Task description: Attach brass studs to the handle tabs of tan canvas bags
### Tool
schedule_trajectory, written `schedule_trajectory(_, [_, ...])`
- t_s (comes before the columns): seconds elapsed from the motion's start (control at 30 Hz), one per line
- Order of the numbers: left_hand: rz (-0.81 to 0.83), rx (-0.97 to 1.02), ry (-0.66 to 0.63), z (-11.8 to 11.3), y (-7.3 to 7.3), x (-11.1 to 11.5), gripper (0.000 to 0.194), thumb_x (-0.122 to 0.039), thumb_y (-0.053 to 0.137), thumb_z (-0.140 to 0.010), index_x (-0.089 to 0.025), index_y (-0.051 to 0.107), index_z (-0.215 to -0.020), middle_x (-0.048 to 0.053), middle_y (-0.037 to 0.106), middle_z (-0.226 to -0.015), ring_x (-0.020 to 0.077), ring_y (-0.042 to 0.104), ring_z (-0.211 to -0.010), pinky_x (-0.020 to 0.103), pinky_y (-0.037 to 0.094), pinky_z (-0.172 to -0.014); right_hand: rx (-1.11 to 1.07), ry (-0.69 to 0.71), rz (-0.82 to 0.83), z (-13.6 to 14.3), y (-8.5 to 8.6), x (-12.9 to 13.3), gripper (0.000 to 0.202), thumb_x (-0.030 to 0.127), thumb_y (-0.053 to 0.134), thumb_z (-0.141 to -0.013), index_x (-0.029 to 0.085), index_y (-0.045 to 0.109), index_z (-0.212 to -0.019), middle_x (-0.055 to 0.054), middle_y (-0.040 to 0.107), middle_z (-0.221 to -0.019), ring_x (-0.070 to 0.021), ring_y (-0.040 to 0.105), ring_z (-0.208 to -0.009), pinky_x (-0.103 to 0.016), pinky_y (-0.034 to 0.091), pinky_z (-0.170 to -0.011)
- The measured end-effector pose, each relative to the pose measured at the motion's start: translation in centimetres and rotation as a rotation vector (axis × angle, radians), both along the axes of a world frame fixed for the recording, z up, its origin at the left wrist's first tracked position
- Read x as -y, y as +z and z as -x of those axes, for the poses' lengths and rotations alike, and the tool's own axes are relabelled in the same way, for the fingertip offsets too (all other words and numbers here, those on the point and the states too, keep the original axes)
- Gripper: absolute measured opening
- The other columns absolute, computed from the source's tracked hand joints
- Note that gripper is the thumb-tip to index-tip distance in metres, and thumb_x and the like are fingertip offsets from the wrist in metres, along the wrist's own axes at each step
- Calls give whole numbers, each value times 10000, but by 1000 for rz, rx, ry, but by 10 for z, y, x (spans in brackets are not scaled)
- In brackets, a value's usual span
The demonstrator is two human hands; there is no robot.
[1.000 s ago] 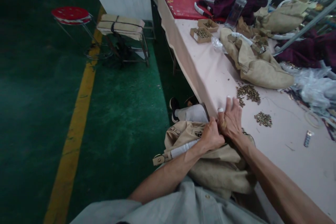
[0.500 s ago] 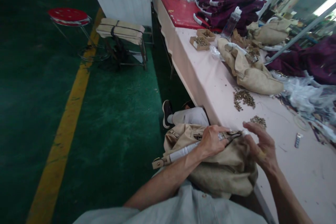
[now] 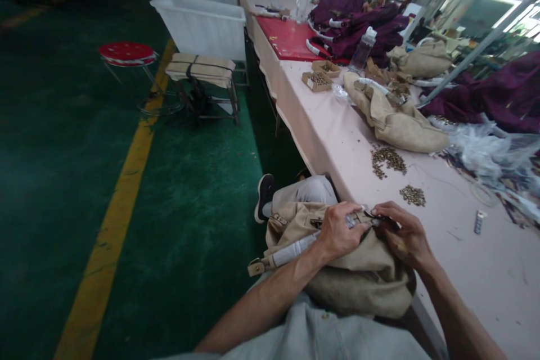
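A beige bag lies across my lap against the table edge, its white-wrapped handle stretching to the left. My left hand is closed on the bag's strap near its dark metal fitting. Fingers of my right hand pinch the strap end from the other side, close to my left fingertips. Whether a small part sits between the right fingers is hidden. Just beyond my right hand, a small pile of brass-coloured pieces rests on the pink-covered table, with a larger pile behind it.
Another beige bag, small boxes of metal pieces, a clear bottle and purple bags are on the table. A red stool and white bins stand on the floor. A person sits far behind the purple bags.
My right hand has moved left from above the bag's edge, and its spread fingers have closed on the strap. The camera view has tilted slightly up.
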State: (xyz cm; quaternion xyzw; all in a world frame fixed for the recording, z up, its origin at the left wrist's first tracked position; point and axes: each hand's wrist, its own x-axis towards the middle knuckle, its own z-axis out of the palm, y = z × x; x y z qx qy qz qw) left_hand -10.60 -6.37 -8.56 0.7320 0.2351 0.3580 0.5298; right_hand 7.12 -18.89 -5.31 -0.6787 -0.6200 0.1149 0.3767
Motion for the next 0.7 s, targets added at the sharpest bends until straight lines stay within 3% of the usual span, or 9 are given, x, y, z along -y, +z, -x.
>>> schedule_trajectory(0.17, [-33, 1, 44, 9, 4, 1, 348, -226, 805, -727, -169, 742, -1064, 82, 773, -1048, 251, 722, -980, 378, 561, -925, -92, 17, -33, 10, 3, -7, 209, 221, 604, -957, 265, 680, -1147, -71, 713, -1147, -237, 685, -1085, -357, 560, -922])
schedule_trajectory(0.23, [-45, -13, 54, 15, 10, 0, 363, -218, 805, -722, -167, 731, -1074, 82, 769, -1054, 247, 719, -979, 378, 563, -932, -107, 45, -29, 11, 4, -10, 214, 236, 611, -960, 268, 685, -1158, -71, 712, -1151, -239, 683, -1085, -364, 558, -934])
schedule_trajectory(0.33, [-86, -100, 40, 32, 26, -5, 459, -294, 808, -750, -152, 690, -1170, 102, 748, -1076, 258, 709, -984, 396, 572, -925, -177, -21, -58, 8, 1, -14, 160, 281, 648, -948, 263, 682, -1103, -54, 717, -1052, -239, 683, -1045, -392, 545, -977])
schedule_trajectory(0.43, [-235, -286, 15, 68, 39, -13, 873, -577, 849, -696, -136, 555, -1389, 172, 669, -1268, 352, 640, -1181, 521, 507, -1066, -266, -70, -102, 8, -7, -17, 280, 312, 666, -942, 260, 653, -1217, -59, 735, -1069, -262, 672, -1126, -486, 461, -1135])
schedule_trajectory(0.53, [-316, -538, -15, 113, 34, -17, 1291, -781, 861, -489, -136, 408, -1511, 238, 508, -1488, 462, 461, -1394, 647, 358, -1182, -342, -53, -66, 11, -15, -16, 435, 338, 685, -931, 266, 603, -1352, -90, 738, -1194, -286, 666, -1189, -520, 476, -1137])
schedule_trajectory(0.57, [-304, -617, -51, 127, 28, -16, 1356, -767, 880, -437, -130, 382, -1526, 256, 462, -1529, 484, 419, -1424, 663, 340, -1188, -366, -47, -50, 13, -17, -15, 465, 347, 690, -927, 273, 592, -1376, -98, 726, -1239, -291, 668, -1194, -514, 504, -1111])
schedule_trajectory(0.63, [-274, -746, -105, 147, 14, -12, 1329, -590, 930, -423, -111, 376, -1531, 279, 417, -1563, 500, 395, -1439, 656, 343, -1188, -415, -30, -14, 17, -16, -12, 521, 366, 689, -924, 285, 560, -1422, -117, 680, -1343, -302, 662, -1222, -505, 541, -1072])
schedule_trajectory(0.7, [-265, -806, -76, 156, 4, -8, 1075, -323, 869, -488, -107, 478, -1466, 261, 505, -1494, 474, 474, -1381, 610, 388, -1169, -442, 2, 43, 22, -10, -8, 617, 406, 706, -904, 298, 516, -1481, -134, 616, -1448, -329, 635, -1286, -512, 555, -1065])
